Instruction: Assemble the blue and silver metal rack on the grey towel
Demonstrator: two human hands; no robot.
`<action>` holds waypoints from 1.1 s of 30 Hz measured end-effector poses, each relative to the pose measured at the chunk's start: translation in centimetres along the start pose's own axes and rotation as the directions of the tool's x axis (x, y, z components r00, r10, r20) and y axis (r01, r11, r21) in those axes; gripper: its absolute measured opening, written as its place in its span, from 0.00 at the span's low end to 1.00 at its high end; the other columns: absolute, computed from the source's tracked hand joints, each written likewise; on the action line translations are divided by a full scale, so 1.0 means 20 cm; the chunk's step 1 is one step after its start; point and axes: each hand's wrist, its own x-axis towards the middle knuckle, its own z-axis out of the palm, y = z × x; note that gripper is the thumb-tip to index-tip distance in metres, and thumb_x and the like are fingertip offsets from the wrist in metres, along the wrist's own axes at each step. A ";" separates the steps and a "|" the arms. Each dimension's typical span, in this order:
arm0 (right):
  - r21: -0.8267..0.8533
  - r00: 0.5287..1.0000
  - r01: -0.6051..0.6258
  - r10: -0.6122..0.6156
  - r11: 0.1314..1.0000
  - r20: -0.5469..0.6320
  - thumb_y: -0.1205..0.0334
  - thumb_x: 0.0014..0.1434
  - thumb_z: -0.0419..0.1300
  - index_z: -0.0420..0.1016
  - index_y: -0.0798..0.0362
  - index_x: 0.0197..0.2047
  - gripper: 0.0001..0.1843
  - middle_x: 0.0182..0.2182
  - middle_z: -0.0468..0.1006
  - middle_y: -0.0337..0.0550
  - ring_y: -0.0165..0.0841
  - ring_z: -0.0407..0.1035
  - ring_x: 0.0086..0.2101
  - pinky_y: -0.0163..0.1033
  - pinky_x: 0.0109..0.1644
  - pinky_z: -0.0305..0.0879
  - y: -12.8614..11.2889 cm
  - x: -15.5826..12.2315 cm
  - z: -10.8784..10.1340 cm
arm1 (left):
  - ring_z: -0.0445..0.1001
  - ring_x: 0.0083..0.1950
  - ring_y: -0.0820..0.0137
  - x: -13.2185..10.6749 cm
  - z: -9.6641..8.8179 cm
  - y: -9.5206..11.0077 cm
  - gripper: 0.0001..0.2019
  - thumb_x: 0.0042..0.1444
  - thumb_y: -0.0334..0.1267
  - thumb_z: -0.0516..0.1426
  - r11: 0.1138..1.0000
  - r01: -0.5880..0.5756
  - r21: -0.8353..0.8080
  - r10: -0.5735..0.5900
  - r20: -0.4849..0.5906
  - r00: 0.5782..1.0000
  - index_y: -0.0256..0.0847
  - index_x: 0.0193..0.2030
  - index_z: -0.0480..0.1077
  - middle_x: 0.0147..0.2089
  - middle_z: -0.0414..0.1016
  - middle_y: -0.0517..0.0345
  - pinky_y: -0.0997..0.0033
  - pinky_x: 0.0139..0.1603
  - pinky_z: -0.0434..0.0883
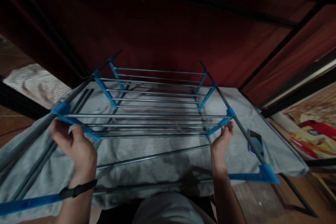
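While three rows of metal rods on the rack (147,116) already span their blue brackets, the nearest pair, left bracket (28,203) and right bracket (252,177), shows no matching full row, so that end looks unfinished. The rack rests on gray cloth (147,173). The left hand (77,145) and right hand (221,142) touch opposite ends of the closest complete row; whether they grip cannot be told.

A rack pole (243,130) is covering part of a phone (257,141) near the right edge of the grey cloth (277,152). Towards its near left corner, a blue bracket (31,201) is running out of view. The left hand (80,148) is hiding some fingers; a packet's (315,138) lettering is blurring.
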 end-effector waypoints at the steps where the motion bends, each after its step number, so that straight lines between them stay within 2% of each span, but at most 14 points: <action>1: -0.005 0.998 -0.063 0.063 0.998 -0.032 0.49 0.64 0.45 0.55 0.50 0.68 0.32 0.67 0.58 0.49 0.40 0.52 0.66 0.56 0.71 0.46 0.05 -0.02 -0.02 | 0.66 0.65 0.61 -0.06 -0.03 0.03 0.29 0.58 0.34 0.59 0.997 -0.010 0.081 0.009 0.018 1.000 0.40 0.67 0.61 0.65 0.67 0.52 0.58 0.66 0.65; 3: -0.038 0.984 -0.173 0.171 0.984 -0.053 0.49 0.61 0.49 0.58 0.49 0.67 0.32 0.66 0.59 0.48 0.40 0.54 0.65 0.56 0.70 0.47 0.16 -0.07 -0.06 | 0.64 0.66 0.57 -0.20 -0.09 0.08 0.34 0.54 0.35 0.62 0.963 -0.051 0.265 0.031 0.079 0.996 0.46 0.68 0.61 0.67 0.64 0.52 0.55 0.64 0.67; 4: -0.060 0.978 -0.206 0.204 0.977 -0.027 0.50 0.60 0.50 0.58 0.48 0.66 0.32 0.66 0.60 0.48 0.41 0.55 0.65 0.57 0.70 0.49 0.21 -0.09 -0.08 | 0.64 0.66 0.56 -0.27 -0.11 0.09 0.32 0.54 0.36 0.62 0.945 -0.081 0.317 0.041 0.129 0.991 0.48 0.67 0.62 0.66 0.65 0.52 0.54 0.63 0.68; 6: -0.097 0.969 -0.234 0.240 0.967 0.050 0.50 0.57 0.51 0.58 0.47 0.66 0.34 0.64 0.63 0.48 0.41 0.58 0.63 0.57 0.67 0.53 0.30 -0.14 -0.11 | 0.66 0.64 0.55 -0.40 -0.15 0.10 0.24 0.58 0.39 0.60 0.934 -0.142 0.327 0.051 0.272 0.961 0.47 0.62 0.69 0.61 0.69 0.52 0.52 0.63 0.68; 7: -0.115 0.963 -0.239 0.250 0.964 0.096 0.51 0.56 0.51 0.59 0.48 0.66 0.34 0.63 0.65 0.49 0.41 0.59 0.62 0.57 0.67 0.54 0.34 -0.16 -0.11 | 0.69 0.61 0.55 -0.47 -0.16 0.10 0.18 0.60 0.40 0.58 0.939 -0.166 0.301 0.048 0.361 0.931 0.46 0.57 0.73 0.58 0.72 0.51 0.51 0.62 0.68; 9: -0.139 0.953 -0.221 0.244 0.965 0.180 0.53 0.53 0.52 0.61 0.49 0.64 0.35 0.61 0.67 0.49 0.41 0.61 0.61 0.57 0.67 0.54 0.38 -0.19 -0.12 | 0.73 0.56 0.58 -0.58 -0.16 0.09 0.12 0.63 0.40 0.55 0.950 -0.217 0.226 0.056 0.560 0.826 0.45 0.50 0.76 0.53 0.75 0.52 0.53 0.61 0.70; 11: -0.144 0.952 -0.187 0.215 0.972 0.216 0.55 0.50 0.54 0.64 0.50 0.62 0.34 0.61 0.69 0.49 0.41 0.61 0.61 0.56 0.68 0.51 0.40 -0.21 -0.11 | 0.75 0.53 0.62 -0.67 -0.13 0.09 0.11 0.65 0.38 0.53 0.953 -0.277 0.127 0.104 0.719 0.687 0.46 0.48 0.76 0.51 0.76 0.53 0.58 0.57 0.72; 13: -0.156 0.953 -0.161 0.195 0.974 0.230 0.57 0.50 0.55 0.65 0.50 0.62 0.34 0.61 0.69 0.49 0.41 0.60 0.61 0.56 0.69 0.50 0.39 -0.20 -0.10 | 0.75 0.52 0.64 -0.75 -0.09 0.13 0.12 0.65 0.35 0.52 0.938 -0.346 0.025 0.180 0.816 0.549 0.47 0.48 0.75 0.52 0.76 0.54 0.62 0.54 0.73; 15: -0.174 0.954 -0.150 0.189 0.973 0.234 0.56 0.51 0.56 0.64 0.50 0.63 0.34 0.60 0.69 0.50 0.41 0.61 0.61 0.55 0.68 0.51 0.38 -0.19 -0.11 | 0.75 0.54 0.64 -0.80 -0.03 0.20 0.14 0.65 0.32 0.51 0.908 -0.414 -0.062 0.261 0.857 0.444 0.47 0.50 0.75 0.54 0.76 0.54 0.63 0.54 0.73; 20: -0.174 0.956 -0.153 0.190 0.973 0.224 0.55 0.54 0.56 0.59 0.53 0.67 0.37 0.63 0.66 0.53 0.41 0.62 0.61 0.54 0.67 0.55 0.36 -0.17 -0.12 | 0.72 0.58 0.64 -0.91 0.17 0.40 0.19 0.63 0.26 0.50 0.814 -0.525 -0.249 0.445 0.848 0.287 0.46 0.56 0.73 0.58 0.75 0.52 0.61 0.59 0.71; 24: -0.165 0.954 -0.132 0.171 0.977 0.245 0.53 0.57 0.54 0.55 0.53 0.69 0.38 0.65 0.62 0.54 0.41 0.59 0.63 0.53 0.67 0.55 0.33 -0.17 -0.13 | 0.72 0.59 0.65 -1.01 0.33 0.51 0.21 0.62 0.25 0.50 0.783 -0.546 -0.298 0.471 0.857 0.208 0.44 0.57 0.73 0.58 0.75 0.51 0.61 0.60 0.71; 27: -0.161 0.962 -0.085 0.123 0.983 0.242 0.53 0.60 0.52 0.53 0.50 0.70 0.36 0.66 0.60 0.50 0.39 0.57 0.64 0.53 0.69 0.51 0.27 -0.16 -0.13 | 0.70 0.62 0.63 -1.05 0.42 0.59 0.22 0.61 0.24 0.50 0.714 -0.601 -0.360 0.547 0.822 0.158 0.43 0.58 0.72 0.59 0.75 0.50 0.57 0.65 0.67; 30: -0.156 0.971 -0.020 0.056 0.988 0.232 0.54 0.61 0.52 0.52 0.49 0.70 0.36 0.67 0.59 0.50 0.39 0.56 0.64 0.53 0.70 0.50 0.17 -0.14 -0.11 | 0.68 0.64 0.62 -1.05 0.52 0.67 0.22 0.61 0.25 0.51 0.663 -0.668 -0.339 0.584 0.792 0.178 0.42 0.60 0.71 0.61 0.73 0.49 0.55 0.68 0.63; 33: -0.148 0.975 0.020 0.013 0.989 0.220 0.53 0.61 0.52 0.52 0.50 0.71 0.36 0.69 0.57 0.52 0.39 0.56 0.65 0.52 0.69 0.51 0.08 -0.10 -0.08 | 0.69 0.62 0.58 -1.02 0.64 0.72 0.23 0.61 0.26 0.52 0.648 -0.731 -0.215 0.504 0.840 0.199 0.40 0.63 0.68 0.62 0.72 0.46 0.52 0.66 0.64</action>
